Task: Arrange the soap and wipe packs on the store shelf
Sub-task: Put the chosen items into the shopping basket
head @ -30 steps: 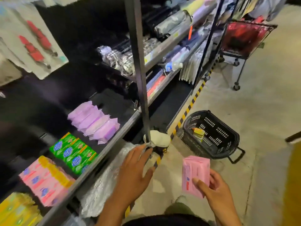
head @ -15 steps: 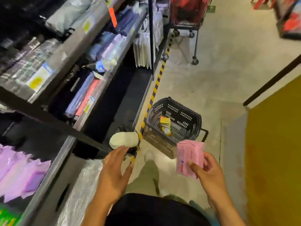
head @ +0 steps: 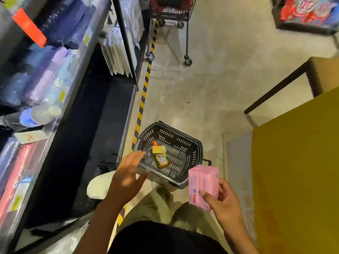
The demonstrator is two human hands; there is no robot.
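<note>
My right hand (head: 224, 202) grips a pink wipe pack (head: 202, 186) at the lower right, held upright above the floor. A black plastic basket (head: 185, 143) stands on the floor beside the shelf base, with two or three small yellow soap boxes (head: 159, 153) lying in it. My left hand (head: 126, 176) hovers with fingers spread just left of the basket's near rim, holding nothing. The store shelf (head: 62, 114) runs along the left, stocked with blue, lilac and red packs.
Yellow-black hazard tape (head: 145, 88) marks the floor along the shelf base. A wheeled red cart (head: 172, 10) stands further down the aisle. A yellow panel (head: 297, 171) and a dark table leg (head: 275, 88) fill the right. A white shoe (head: 97, 186) is near the shelf foot.
The view has swung right and down from the shelf toward the basket. My left hand has moved forward to the basket's rim. The pink pack stays in my right hand.
</note>
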